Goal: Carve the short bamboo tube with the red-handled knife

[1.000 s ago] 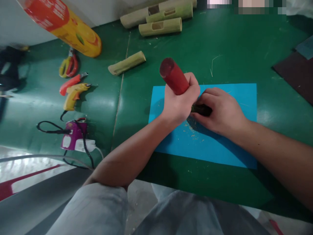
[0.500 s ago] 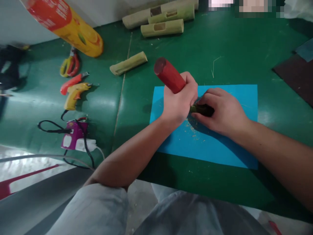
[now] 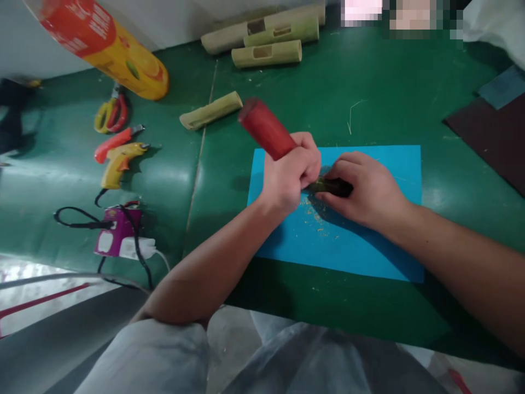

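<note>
My left hand (image 3: 289, 175) is wrapped round a dark red cylinder (image 3: 266, 128) that tilts up and to the left above a blue sheet (image 3: 369, 241). My right hand (image 3: 365, 189) is closed on a small dark tool (image 3: 334, 187) whose tip meets the cylinder's lower end, which my left hand hides. Pale shavings (image 3: 318, 216) lie on the blue sheet just below both hands.
Green table (image 3: 369, 93). Cut bamboo tubes (image 3: 266, 53) at the back, a split piece (image 3: 211, 110) nearer. Left side: orange-yellow tube (image 3: 118, 52), scissors (image 3: 109, 112), red cutter (image 3: 112, 144), yellow glue gun (image 3: 117, 163), purple plug with cables (image 3: 115, 235). Dark sheets (image 3: 492, 134) at right.
My left hand has tilted the red cylinder further left and lower. My right hand stays on the dark tool at nearly the same spot on the sheet.
</note>
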Demonstrator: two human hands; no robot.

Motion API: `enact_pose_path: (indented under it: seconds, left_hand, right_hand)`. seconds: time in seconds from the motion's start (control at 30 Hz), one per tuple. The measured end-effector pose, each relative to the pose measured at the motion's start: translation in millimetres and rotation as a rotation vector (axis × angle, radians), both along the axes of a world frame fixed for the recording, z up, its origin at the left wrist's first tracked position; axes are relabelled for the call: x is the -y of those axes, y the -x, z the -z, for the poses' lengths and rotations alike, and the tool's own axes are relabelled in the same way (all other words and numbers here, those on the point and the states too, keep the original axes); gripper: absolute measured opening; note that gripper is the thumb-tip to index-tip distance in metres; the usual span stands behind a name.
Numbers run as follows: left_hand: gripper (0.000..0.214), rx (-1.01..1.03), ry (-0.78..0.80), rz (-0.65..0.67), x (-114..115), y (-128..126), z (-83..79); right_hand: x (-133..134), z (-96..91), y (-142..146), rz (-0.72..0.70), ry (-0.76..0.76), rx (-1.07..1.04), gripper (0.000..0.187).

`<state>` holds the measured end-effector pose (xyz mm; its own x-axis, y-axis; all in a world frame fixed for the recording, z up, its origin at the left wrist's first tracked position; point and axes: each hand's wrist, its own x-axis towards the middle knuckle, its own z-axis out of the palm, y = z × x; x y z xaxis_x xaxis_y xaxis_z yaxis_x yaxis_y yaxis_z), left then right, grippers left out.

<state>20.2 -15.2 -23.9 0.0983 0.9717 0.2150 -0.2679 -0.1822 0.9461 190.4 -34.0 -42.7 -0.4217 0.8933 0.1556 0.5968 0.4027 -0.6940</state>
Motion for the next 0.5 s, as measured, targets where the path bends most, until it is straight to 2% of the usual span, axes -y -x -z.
enact_pose_path:
  seconds: [0.07,0.13,0.3,0.5]
  left_hand:
    - [0.040,0.019,-0.032,-0.075,-1.1,-0.5,4.4]
    - [0.036,-0.010,-0.066,-0.096,-2.7,-1.3,9.4]
    - [0.041,-0.098,-0.114,-0.061,-5.5,-1.0,15.9]
    - [0.047,-0.135,-0.114,-0.018,-7.4,0.1,12.8]
  right_hand:
    - [0.7,-0.5,0.0,0.002,-0.008,0.002,0.017]
    - [1.1,-0.9,-0.2,0.010,-0.015,0.007,0.017]
    - [0.4,-1.3,-1.0,-0.005,-0.016,-0.015,0.017]
    - [-1.9,0.8,0.4,0.001,0.001,-0.032,0.021]
